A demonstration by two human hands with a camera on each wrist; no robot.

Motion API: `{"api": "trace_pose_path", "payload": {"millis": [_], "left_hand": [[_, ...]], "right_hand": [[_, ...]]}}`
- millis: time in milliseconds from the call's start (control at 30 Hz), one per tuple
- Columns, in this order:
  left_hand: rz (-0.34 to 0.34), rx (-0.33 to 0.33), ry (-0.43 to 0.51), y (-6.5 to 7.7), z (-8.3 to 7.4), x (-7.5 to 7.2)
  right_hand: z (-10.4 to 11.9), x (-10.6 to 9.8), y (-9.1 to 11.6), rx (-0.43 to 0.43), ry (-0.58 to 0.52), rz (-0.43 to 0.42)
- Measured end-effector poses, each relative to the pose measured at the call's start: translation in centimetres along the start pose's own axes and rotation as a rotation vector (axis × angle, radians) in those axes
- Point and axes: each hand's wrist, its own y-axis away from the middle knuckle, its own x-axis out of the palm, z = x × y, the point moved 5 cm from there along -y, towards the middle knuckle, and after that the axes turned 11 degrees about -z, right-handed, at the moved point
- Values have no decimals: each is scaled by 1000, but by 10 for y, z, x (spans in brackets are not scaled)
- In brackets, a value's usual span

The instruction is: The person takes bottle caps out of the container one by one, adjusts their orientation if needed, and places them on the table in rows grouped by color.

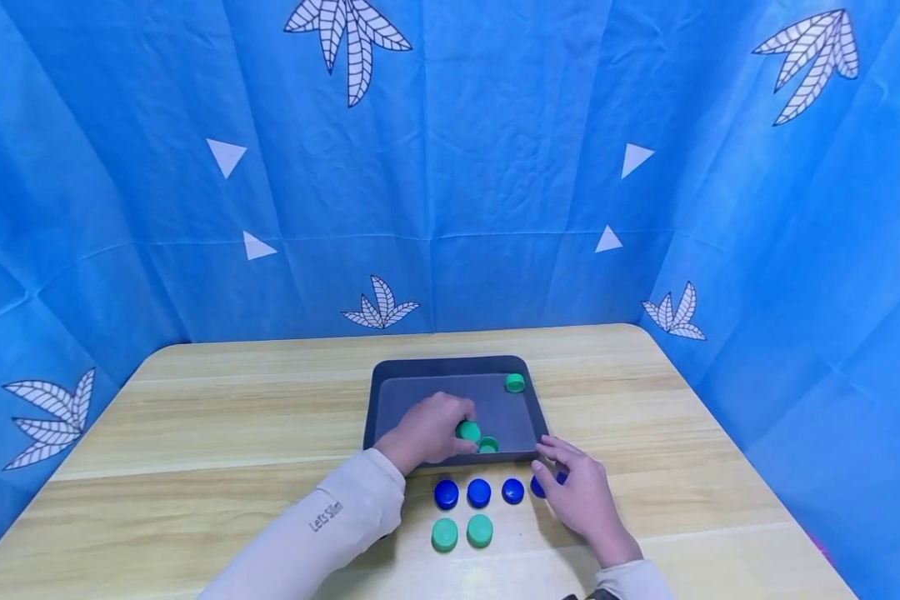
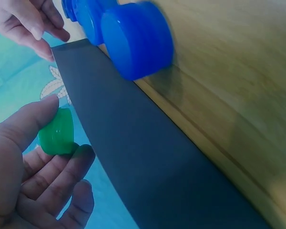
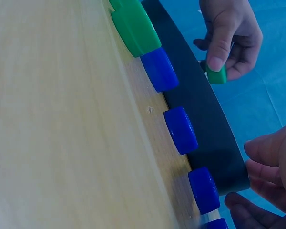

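Note:
Between thumb and fingers my left hand [image 1: 429, 429] pinches a green bottle cap [image 2: 58, 132], held over the front part of a dark shallow tray [image 1: 414, 400]. One green cap [image 1: 488, 446] lies in the tray just beside that hand, and another green cap [image 1: 515, 382] lies near its back right corner. My right hand [image 1: 583, 498] is at the tray's front right corner, fingers loosely bent and fingertips right at the rim, partly covering the rightmost blue caps [image 1: 537, 487]. In the right wrist view nothing shows between its thumb and fingers.
Along the tray's front edge runs a row of blue caps [image 1: 478, 492]. Closer to me are two green caps, one on the left [image 1: 444, 534] and one on the right [image 1: 480, 531]. The wooden table [image 1: 255, 417] ends at a blue patterned curtain [image 1: 495, 167].

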Motion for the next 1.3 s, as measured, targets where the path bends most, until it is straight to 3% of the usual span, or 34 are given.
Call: {"api": "trace_pose_path", "payload": {"millis": [400, 700, 1300], "left_hand": [[11, 17, -19, 2, -9, 2], [-36, 60, -32, 5, -18, 1], [4, 128, 6, 11, -40, 6]], "right_hand": [[-2, 1, 1, 4, 0, 3], [-2, 1, 1, -8, -4, -1], [-5, -1, -1, -24, -4, 7]]}}
